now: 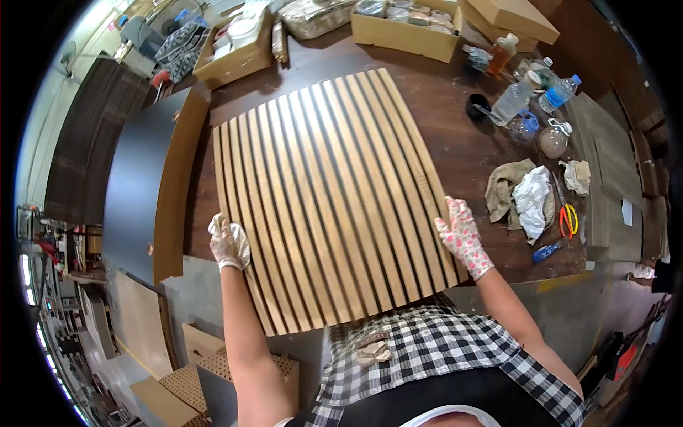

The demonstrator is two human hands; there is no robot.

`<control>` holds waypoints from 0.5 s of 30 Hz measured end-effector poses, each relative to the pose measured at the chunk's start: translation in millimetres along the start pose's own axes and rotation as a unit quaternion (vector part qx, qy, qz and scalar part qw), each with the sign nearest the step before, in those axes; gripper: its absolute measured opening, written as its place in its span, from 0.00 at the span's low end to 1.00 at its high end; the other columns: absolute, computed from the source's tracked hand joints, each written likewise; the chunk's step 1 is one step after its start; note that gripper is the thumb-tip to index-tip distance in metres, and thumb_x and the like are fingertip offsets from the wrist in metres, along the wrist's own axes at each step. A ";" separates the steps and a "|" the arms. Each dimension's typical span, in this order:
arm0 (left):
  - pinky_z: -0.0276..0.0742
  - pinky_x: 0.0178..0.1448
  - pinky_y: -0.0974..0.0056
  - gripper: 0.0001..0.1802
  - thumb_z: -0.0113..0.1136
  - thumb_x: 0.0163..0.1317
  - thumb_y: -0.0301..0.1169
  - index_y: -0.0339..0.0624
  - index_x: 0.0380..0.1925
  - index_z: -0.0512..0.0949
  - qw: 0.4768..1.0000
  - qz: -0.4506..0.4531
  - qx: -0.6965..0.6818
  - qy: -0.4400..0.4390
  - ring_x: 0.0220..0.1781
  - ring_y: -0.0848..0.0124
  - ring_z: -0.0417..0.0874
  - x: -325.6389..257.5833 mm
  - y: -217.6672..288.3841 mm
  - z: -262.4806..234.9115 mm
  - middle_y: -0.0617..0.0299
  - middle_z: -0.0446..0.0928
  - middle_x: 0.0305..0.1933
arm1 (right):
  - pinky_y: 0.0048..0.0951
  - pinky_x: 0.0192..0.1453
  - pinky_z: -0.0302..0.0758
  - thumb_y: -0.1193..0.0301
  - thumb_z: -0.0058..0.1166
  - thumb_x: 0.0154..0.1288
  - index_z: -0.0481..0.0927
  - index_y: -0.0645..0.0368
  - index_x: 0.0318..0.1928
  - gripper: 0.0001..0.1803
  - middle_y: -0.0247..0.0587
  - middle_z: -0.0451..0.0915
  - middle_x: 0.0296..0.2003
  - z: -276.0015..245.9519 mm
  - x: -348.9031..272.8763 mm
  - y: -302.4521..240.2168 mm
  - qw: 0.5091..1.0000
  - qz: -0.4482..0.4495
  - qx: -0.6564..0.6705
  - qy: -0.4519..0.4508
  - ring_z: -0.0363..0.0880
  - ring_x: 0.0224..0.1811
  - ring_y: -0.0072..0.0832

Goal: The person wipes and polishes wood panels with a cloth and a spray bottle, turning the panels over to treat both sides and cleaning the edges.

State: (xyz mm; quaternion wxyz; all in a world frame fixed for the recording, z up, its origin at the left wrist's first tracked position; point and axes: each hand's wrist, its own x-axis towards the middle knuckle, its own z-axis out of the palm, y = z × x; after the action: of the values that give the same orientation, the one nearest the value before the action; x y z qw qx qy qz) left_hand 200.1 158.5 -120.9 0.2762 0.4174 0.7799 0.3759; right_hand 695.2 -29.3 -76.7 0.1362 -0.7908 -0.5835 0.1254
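A large slatted wood panel (324,192), pale slats with dark gaps between them, is tilted in front of me, its near edge reaching past the table edge toward my apron. My left hand (226,242), in a patterned glove, is closed at the panel's left edge. A white cloth (242,247) is bunched between that hand and the panel. On the opposite edge, my right hand (465,235), in a white glove with pink spots, grips the panel with its thumb on the face. The fingers behind the panel are hidden.
The brown table (455,128) bears a beige rag (501,186), white crumpled cloth (531,203), scissors (568,220) and a black cup (477,107) on the right. Bottles (515,99) stand behind them. Open cardboard boxes (405,44) line the back. A dark board (139,185) stands left.
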 end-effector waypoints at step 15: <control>0.79 0.42 0.66 0.20 0.48 0.65 0.43 0.38 0.47 0.73 0.863 -0.195 -0.423 -0.197 0.38 0.71 0.79 8.2 0.7 -31.7 0.63 0.77 0.40 | 0.38 0.54 0.68 0.69 0.52 0.58 0.68 0.59 0.54 0.22 0.46 0.69 0.47 -7.1 36.0 -37.9 0.991 -0.078 -0.026 0.108 0.70 0.49 0.42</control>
State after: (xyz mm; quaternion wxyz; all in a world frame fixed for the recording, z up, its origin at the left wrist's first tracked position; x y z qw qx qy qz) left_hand 172.7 154.5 -103.4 0.6414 0.1654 0.5412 0.5180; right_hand 674.3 15.3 -57.8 0.1875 -0.7549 -0.6283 0.0126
